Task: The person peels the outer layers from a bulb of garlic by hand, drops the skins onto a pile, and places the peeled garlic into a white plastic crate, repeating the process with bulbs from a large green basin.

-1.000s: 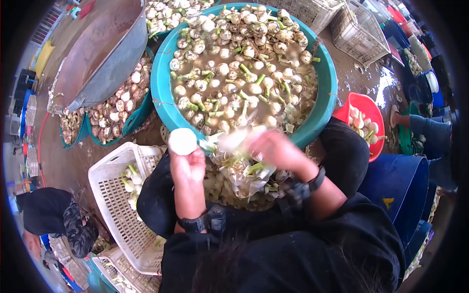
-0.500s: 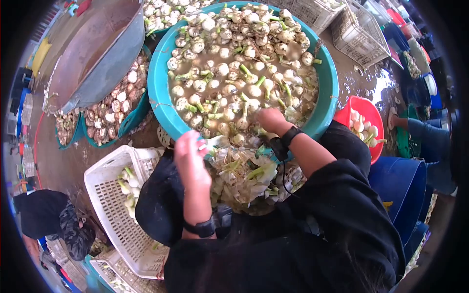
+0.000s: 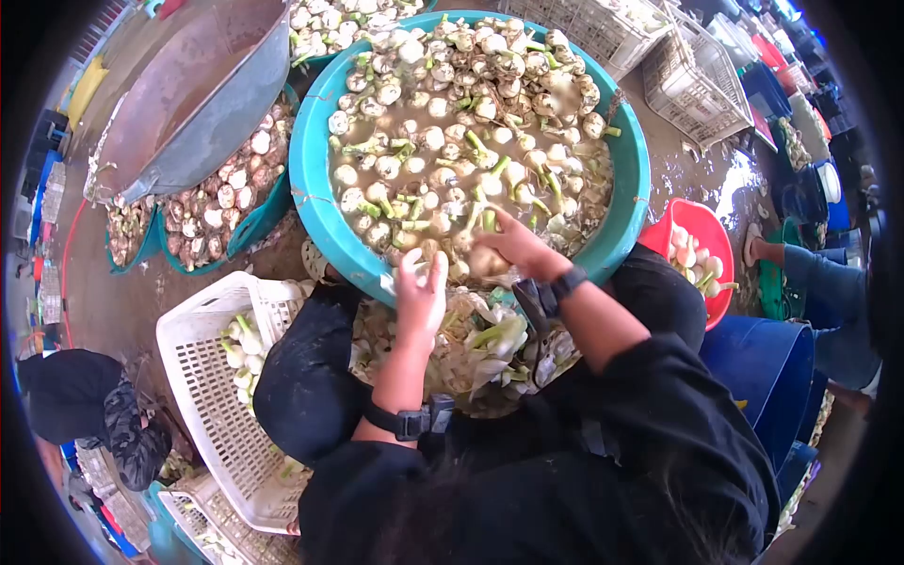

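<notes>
A large teal tub (image 3: 316,209) holds muddy water and several white bulbs (image 3: 387,167) with green stem stubs. Over its near rim is my left hand (image 3: 421,294), fingers apart and raised, with nothing in it that I can make out. My right hand (image 3: 516,247) reaches in over the near bulbs, thumb and fingers spread, beside a green stem (image 3: 489,220). A dark object hangs by a cord at my right wrist. Below the rim, between my knees, lies a heap of peeled pale leaves (image 3: 490,339).
On the left stands a white crate (image 3: 202,377) with some bulbs, below a metal wheelbarrow (image 3: 212,113) and teal baskets of dirty bulbs. On the right are a red basin (image 3: 720,250) of bulbs and a blue barrel (image 3: 763,367). Other people are at both edges.
My left hand has moved right and a little down, over the near rim. The right hand has opened from a closed shape and shifted slightly left. The view has shifted a little.
</notes>
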Tool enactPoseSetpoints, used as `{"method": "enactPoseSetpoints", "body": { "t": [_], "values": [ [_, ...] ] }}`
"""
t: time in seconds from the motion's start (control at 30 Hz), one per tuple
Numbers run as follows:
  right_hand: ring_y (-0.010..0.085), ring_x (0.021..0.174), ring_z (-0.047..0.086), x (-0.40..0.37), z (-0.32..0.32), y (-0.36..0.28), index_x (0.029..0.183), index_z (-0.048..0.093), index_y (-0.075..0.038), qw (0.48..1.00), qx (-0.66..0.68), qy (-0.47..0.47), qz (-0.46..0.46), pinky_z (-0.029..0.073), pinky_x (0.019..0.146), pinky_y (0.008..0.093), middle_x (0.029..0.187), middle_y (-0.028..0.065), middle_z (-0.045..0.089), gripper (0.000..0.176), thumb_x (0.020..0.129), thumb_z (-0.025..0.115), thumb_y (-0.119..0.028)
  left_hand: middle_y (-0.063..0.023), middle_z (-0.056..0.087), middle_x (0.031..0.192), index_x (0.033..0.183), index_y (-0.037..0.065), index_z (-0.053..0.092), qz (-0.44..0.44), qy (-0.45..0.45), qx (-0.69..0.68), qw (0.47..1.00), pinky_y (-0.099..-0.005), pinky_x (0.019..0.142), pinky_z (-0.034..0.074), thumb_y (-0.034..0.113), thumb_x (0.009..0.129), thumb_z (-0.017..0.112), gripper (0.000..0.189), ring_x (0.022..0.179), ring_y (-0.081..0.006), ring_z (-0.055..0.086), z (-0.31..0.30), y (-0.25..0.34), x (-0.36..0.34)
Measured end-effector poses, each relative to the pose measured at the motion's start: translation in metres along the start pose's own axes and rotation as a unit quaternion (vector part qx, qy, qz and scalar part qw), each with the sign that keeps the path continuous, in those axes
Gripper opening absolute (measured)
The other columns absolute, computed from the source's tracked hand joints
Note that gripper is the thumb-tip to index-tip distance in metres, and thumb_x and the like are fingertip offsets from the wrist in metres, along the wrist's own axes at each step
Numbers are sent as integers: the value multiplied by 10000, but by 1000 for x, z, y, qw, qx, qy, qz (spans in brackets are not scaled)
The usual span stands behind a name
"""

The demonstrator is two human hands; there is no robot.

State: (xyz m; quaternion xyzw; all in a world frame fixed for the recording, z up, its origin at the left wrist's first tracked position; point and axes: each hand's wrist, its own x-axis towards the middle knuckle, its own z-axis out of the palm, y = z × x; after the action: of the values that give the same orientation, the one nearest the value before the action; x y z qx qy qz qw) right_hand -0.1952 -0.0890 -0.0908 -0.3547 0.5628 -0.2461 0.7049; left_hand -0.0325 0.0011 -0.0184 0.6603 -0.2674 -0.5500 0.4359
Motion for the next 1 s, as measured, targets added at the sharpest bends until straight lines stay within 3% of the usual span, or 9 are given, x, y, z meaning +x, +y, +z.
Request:
{"method": "enactPoseSetpoints", "body": {
  "t": [0.03,0.07,0.17,0.37,0.5,0.57,0.77,0.9,1.0],
  "values": [
    [264,1014,544,-46,35,-21,1236,440,-28,956,-11,9,-294,444,861,343,1196,226,474,434,818,556,-30,-95,449,1174,1242,107,364,-47,-29,-23,998,-265,618,471,438,894,435,486,911,-163,515,8,-3,-5],
    [254,1144,457,-65,59,-42,1239,436,-24,976,122,49,-173,388,938,376,1305,219,366,449,809,562,-30,-97,404,1205,1278,165,326,-25,-76,-127,989,-271,579,473,502,884,393,522,908,-179,515,11,-5,-9],
    [347,1197,379,-89,59,-55,1148,537,-41,792,-431,-1,-431,316,992,393,1274,245,390,341,813,555,-104,-72,454,1123,1245,183,368,-1,32,-127,991,-248,530,450,469,871,447,477,854,-148,525,-2,22,-15],
    [218,565,605,-100,59,-50,723,518,-80,552,-696,-53,-456,490,565,343,626,35,578,95,777,506,-157,2,535,759,927,25,548,-9,-20,-80,997,-186,441,360,258,826,592,257,586,-43,470,-25,18,-1],
    [219,509,591,-86,55,-39,720,546,-44,647,-626,-56,-431,482,461,334,619,77,585,138,801,487,-139,22,528,708,966,15,560,-82,-64,-82,991,-177,416,335,251,854,541,261,521,-22,445,-26,19,1],
    [175,586,614,-82,57,-39,835,597,21,983,-160,-93,15,511,566,329,673,73,606,241,854,488,-193,-1,555,768,1019,10,554,-51,-121,-94,987,-184,464,378,255,863,523,291,581,-41,488,-32,10,5],
    [78,543,445,-94,45,-24,834,605,49,932,-210,-93,-282,407,539,252,651,38,574,269,857,551,-213,-127,532,1154,1253,11,433,53,-222,-11,973,-274,870,430,190,882,477,414,1044,-162,518,-37,20,3],
    [91,566,522,-87,41,-26,844,615,37,999,3,-49,5,413,451,231,692,48,604,223,855,563,-180,-131,479,1229,1252,0,424,162,-217,62,961,-289,930,394,-122,644,585,640,1094,-175,488,-24,32,-29],
    [97,585,558,-95,36,-38,919,605,15,991,75,-83,74,439,446,220,767,50,610,202,867,544,-170,-180,467,1233,1202,30,480,431,-143,395,799,-309,862,459,-87,714,532,505,1079,-222,516,-31,33,-30]
  ]
}}
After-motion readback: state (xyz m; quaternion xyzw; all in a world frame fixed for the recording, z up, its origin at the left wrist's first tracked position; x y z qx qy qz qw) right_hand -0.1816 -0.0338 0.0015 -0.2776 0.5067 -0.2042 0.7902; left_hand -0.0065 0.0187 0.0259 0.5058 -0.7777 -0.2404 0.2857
